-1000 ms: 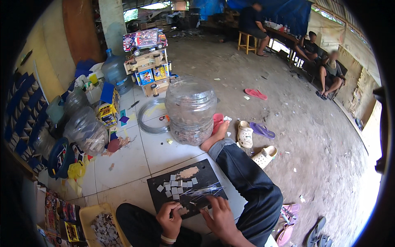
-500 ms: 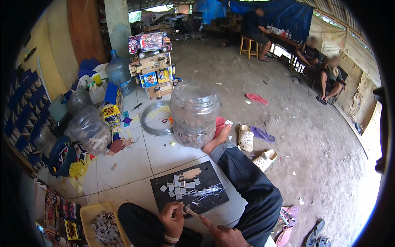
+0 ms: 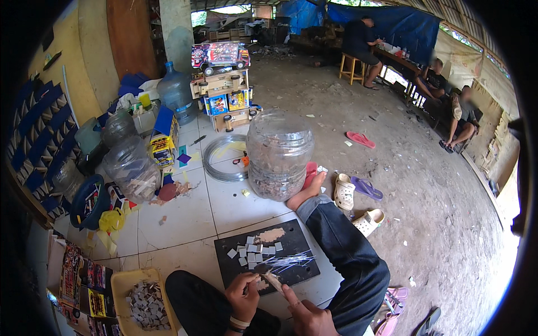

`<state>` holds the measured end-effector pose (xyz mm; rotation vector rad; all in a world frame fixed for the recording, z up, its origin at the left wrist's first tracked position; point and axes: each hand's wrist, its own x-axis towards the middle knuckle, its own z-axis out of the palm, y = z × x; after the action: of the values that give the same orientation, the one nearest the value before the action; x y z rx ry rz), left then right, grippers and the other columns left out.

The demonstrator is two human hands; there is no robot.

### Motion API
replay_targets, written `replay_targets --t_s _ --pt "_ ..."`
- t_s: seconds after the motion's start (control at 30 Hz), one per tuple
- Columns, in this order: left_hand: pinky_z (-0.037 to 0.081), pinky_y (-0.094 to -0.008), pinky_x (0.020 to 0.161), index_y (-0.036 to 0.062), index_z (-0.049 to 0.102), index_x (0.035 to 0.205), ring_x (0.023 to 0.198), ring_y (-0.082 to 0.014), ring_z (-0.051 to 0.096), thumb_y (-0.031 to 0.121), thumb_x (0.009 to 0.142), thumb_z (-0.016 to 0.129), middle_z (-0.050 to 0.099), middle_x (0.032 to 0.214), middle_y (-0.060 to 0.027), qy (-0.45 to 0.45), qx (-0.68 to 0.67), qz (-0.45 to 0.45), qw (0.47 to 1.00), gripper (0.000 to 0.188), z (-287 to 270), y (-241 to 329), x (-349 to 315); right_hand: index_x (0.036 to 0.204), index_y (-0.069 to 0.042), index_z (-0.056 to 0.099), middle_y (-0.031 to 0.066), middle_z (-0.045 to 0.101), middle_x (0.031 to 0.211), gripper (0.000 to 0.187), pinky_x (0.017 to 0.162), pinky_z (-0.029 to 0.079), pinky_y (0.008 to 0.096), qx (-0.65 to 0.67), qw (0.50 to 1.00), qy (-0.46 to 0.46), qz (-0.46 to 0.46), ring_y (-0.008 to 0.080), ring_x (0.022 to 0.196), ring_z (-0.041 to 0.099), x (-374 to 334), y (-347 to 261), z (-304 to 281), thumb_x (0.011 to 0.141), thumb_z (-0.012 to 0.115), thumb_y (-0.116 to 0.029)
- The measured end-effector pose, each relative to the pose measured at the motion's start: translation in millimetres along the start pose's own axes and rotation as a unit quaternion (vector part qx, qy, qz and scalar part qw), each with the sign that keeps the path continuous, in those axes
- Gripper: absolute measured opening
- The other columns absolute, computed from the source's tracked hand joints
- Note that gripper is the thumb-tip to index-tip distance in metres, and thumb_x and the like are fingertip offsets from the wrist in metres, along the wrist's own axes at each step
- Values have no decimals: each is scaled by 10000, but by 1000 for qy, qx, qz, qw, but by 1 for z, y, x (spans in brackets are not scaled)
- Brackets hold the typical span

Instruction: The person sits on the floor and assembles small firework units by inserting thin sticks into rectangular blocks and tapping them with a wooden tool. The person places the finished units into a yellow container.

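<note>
My right hand [image 3: 311,317] grips a short wooden-handled tool [image 3: 274,281], with its dark end near my left fingertips; its exact kind is hard to make out. My left hand [image 3: 242,295] is closed in a pinch over the near edge of a black board [image 3: 307,245], and whatever lies between its fingers is too small to name. On the board are several small grey square pieces [image 3: 251,257], a bundle of thin pale rods [image 3: 291,260] and a patch of tan powder [image 3: 270,235]. The board lies on the white tiles between my legs.
A yellow tray [image 3: 119,291] of small square pieces stands left of my knee. Beyond the board are a big clear plastic jar [image 3: 280,154], a wire coil [image 3: 210,171] and stacked toy trucks [image 3: 221,84]. Clogs [image 3: 344,191] lie right of my foot; people sit far right.
The whole view has shifted, so things appear farther right. The tool's dark end has come up over the board's near edge, and both hands stay close together.
</note>
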<state>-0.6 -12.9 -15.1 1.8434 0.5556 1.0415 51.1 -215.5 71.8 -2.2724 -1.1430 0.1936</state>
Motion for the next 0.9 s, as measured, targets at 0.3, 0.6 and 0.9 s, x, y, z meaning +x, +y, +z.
replay_targets --t_s 0.3,0.6,0.9 --pt "614 -369 786 -31 748 992 870 -325 793 -110 889 722 789 988 -172 -1 17 38 999 133 0 3 2 1765 -254 330 196 681 873 914 623 575 548 22 1000 2 -17 417 685 702 4 1 -10 942 602 36" --pt "593 -359 742 -32 718 953 833 -304 774 -103 875 723 777 978 -170 14 12 41 999 106 2 0 0 1763 -299 328 202 693 865 859 625 573 561 17 1000 -2 -10 430 693 714 -4 15 12 998 590 -10" --pt "581 -353 713 -40 722 923 802 -283 758 -113 878 713 785 966 -158 13 18 34 999 86 3 -2 0 1768 -311 302 209 705 831 804 605 562 581 -29 997 -64 17 444 673 709 -9 26 25 1056 599 -83"
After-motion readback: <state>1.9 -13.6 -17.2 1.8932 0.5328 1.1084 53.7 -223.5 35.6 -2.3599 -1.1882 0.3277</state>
